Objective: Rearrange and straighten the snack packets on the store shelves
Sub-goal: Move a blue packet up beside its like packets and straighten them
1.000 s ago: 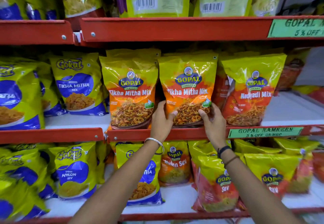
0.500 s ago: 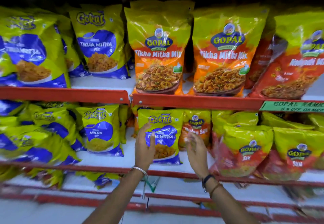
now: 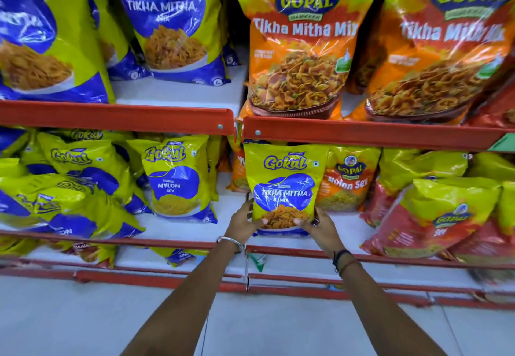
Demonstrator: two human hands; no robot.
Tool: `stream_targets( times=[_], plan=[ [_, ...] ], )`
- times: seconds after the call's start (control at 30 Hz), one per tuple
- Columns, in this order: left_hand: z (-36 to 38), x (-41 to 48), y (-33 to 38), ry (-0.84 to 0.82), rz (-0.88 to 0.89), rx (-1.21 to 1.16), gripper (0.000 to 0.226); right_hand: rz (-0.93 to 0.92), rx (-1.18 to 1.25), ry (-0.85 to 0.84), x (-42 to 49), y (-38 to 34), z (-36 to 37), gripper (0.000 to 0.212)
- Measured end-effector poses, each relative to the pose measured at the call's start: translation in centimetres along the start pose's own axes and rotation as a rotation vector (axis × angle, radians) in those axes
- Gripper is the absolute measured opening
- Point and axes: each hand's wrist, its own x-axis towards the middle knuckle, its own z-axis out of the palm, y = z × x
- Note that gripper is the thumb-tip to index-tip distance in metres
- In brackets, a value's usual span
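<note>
Packet (image 3: 284, 188) of Gokul Tikha Mitha Mix, yellow and blue, stands upright on the lower shelf (image 3: 195, 233), and I hold it by its bottom corners. My left hand (image 3: 243, 220) has its grip wrapped round the lower left edge, thumb on the front near the picture of the snack. My right hand (image 3: 320, 226) does the same on the lower right edge, thumb pressed on the front. Both grips are pinching this one packet between thumb and fingers; the fingers behind it I cannot see.

Just right of the packet, and partly behind it, stands an orange Gopal Nylon Sev packet (image 3: 348, 180). Further right of it lie red and yellow Gopal Sev packets (image 3: 434, 216), tilted. Left of the packet, with a bare gap of shelf between, stands a Gokul Nylon Sev packet (image 3: 178, 180), and beyond that a leaning heap of the same blue and yellow bags (image 3: 69, 188).

Straight above the packet runs the red shelf edge (image 3: 362, 132), and on that upper shelf, above the packet, stands a large orange Gopal Tikha Mitha Mix bag (image 3: 301, 43), with a second one (image 3: 440, 49) to its right.

A silver bangle (image 3: 231, 243) sits on my left wrist, dark bands (image 3: 342, 258) on my right.
</note>
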Motion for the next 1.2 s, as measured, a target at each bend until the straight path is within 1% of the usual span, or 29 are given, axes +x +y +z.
stream_targets(
  times=[0.07, 0.1, 0.2, 0.33, 0.53, 0.7, 0.77, 0.9, 1.03, 1.2],
  plan=[
    [-0.1, -0.2, -0.4, 0.034, 0.030, -0.007, 0.049, -0.003, -0.008, 0.035, -0.4, 0.0, 0.1, 0.046],
    [-0.1, -0.6, -0.3, 0.051, 0.051, -0.030, 0.047, -0.010, -0.001, 0.061, -0.8, 0.0, 0.3, 0.045],
    [-0.3, -2.1, -0.5, 0.063, 0.098, -0.102, 0.045, -0.019, 0.036, 0.107, -2.3, 0.1, 0.8, 0.049],
    [-1.8, -5.0, 0.3, 0.076, 0.135, -0.160, 0.045, -0.054, 0.107, 0.161, -4.7, -1.5, 2.3, 0.048],
    [-6.9, -9.1, 3.2, 0.165, 0.238, -0.214, 0.051, -0.214, 0.133, 0.180, -8.3, -8.0, 4.8, 0.042],
    [-11.9, -11.4, 7.8, 0.200, 0.321, -0.296, 0.043, -0.410, 0.119, 0.210, -10.0, -14.7, 6.1, 0.030],
    [-13.7, -12.2, 10.2, 0.188, 0.358, -0.331, 0.040, -0.472, 0.093, 0.223, -10.4, -17.3, 6.2, 0.025],
    [-16.4, -13.6, 13.4, 0.165, 0.371, -0.364, 0.028, -0.576, 0.075, 0.254, -11.5, -21.5, 6.5, 0.024],
    [-17.8, -14.1, 14.2, 0.178, 0.354, -0.404, 0.029, -0.603, 0.054, 0.273, -12.3, -23.4, 6.8, 0.028],
    [-18.9, -14.5, 14.8, 0.178, 0.377, -0.410, 0.029, -0.606, 0.070, 0.269, -12.4, -24.4, 7.4, 0.026]
  ],
)
